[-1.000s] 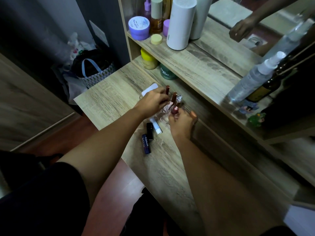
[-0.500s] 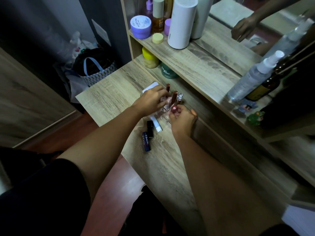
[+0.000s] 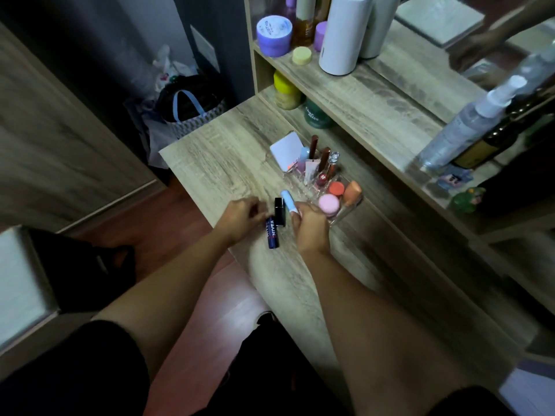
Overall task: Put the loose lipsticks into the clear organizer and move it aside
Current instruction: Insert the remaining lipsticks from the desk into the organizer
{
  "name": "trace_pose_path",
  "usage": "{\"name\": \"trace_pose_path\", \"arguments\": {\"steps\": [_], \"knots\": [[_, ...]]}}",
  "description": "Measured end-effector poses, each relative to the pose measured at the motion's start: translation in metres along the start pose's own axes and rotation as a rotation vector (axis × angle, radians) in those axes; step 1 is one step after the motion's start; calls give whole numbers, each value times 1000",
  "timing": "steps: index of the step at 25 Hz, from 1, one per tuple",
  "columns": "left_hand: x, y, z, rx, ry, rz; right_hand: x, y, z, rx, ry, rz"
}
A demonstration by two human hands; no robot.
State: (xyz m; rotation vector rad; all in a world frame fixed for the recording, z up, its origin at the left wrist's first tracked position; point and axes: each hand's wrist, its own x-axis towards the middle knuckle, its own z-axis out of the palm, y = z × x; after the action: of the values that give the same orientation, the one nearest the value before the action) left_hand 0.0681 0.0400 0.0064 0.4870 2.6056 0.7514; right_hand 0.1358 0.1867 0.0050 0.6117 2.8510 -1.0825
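Observation:
The clear organizer (image 3: 350,210) stands on the wooden vanity table (image 3: 222,163). Several lipsticks and tubes (image 3: 322,162) stand upright in it, with round pink and orange items in its front cells. Three loose sticks lie just left of it: a dark blue Nivea stick (image 3: 272,234), a black lipstick (image 3: 279,209) and a light blue stick (image 3: 289,202). My left hand (image 3: 241,219) pinches the top end of the Nivea stick, which lies flat. My right hand (image 3: 310,225) is beside the organizer's front corner, its fingertips closed on the lower end of the light blue stick.
A raised shelf (image 3: 369,94) runs behind the organizer, carrying jars, a white cylinder (image 3: 344,31) and a spray bottle (image 3: 468,124). A mirror stands behind it. Under the shelf sit a yellow jar (image 3: 285,91) and a green jar. A bag (image 3: 192,112) lies on the floor left of the table.
Both hands have come off the organizer and moved toward me, down to the loose sticks. The organizer's contents are now uncovered.

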Motion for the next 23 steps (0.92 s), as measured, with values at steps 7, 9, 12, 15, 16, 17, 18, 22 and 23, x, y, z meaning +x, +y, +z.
{"name": "trace_pose_path", "arguments": {"steps": [7, 9, 12, 15, 16, 17, 18, 22, 23], "knots": [[-13, -2, 22, -164, -44, -142, 19, -3, 7, -214, -79, 33], [-11, 0, 21, -180, -48, -163, 16, -2, 8, -208, -68, 57], [-9, 3, 20, -196, -55, -182, 12, -1, 8, -159, -45, 86], [-8, 6, 21, -185, -67, -162, 7, 2, 5, -137, -44, 95], [-8, 6, 22, -189, -66, -165, 5, 4, 4, -124, -30, 96], [-9, 6, 22, -200, -63, -175, 3, 5, 3, -107, -12, 99], [-9, 6, 22, -216, -57, -190, 1, 6, 2, -87, 7, 102], [-11, 4, 21, -259, -25, -233, -5, 7, 0, 34, 68, 118], [-12, 2, 19, -276, -31, -239, -5, 6, 0, 95, 90, 131]]}}
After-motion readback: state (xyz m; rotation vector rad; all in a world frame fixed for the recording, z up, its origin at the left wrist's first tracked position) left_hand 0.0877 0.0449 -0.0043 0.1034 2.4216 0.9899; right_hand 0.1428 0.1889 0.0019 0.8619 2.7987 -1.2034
